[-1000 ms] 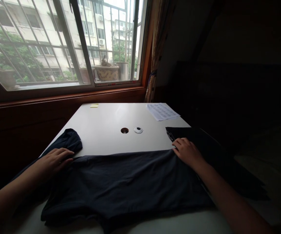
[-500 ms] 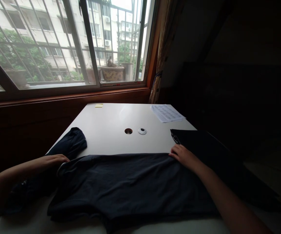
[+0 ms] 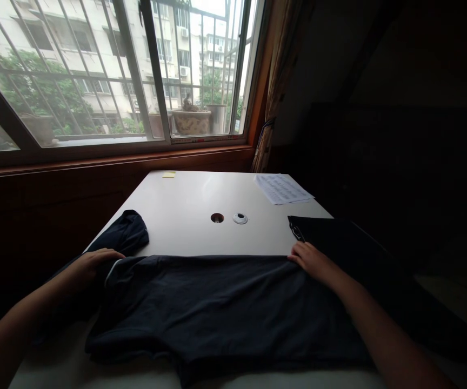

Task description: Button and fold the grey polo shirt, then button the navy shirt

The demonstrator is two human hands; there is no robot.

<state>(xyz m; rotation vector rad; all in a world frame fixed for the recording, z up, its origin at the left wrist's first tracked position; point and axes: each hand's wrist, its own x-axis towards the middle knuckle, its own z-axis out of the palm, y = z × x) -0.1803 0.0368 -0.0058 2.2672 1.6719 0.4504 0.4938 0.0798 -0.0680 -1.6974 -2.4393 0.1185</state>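
A dark navy T-shirt [image 3: 225, 308] lies spread and folded lengthwise across the near part of the white table, with light creases and a pale trim at its left end. My left hand [image 3: 98, 262] is at its upper left corner, fingers closed on the cloth beside that trim. At the upper edge, towards the right, my right hand [image 3: 310, 260] pinches the fabric between bent fingers and thumb. Another dark cloth [image 3: 124, 233] lies bunched beyond and under my left hand. To the right of my right hand is a flat dark cloth [image 3: 339, 237], with something shiny along its left edge.
The white table [image 3: 185, 216] has a round hole [image 3: 217, 218] and a white round cover [image 3: 240, 218]. Printed papers [image 3: 282, 189] lie at the far right and a yellow note [image 3: 169, 174] at the far left. Behind stand a barred window [image 3: 107, 75] and a tied curtain [image 3: 266, 135].
My left hand has shifted slightly up and right at the T-shirt's corner, and the white trim shows more. My right hand keeps its place on the upper edge. The view has turned slightly left.
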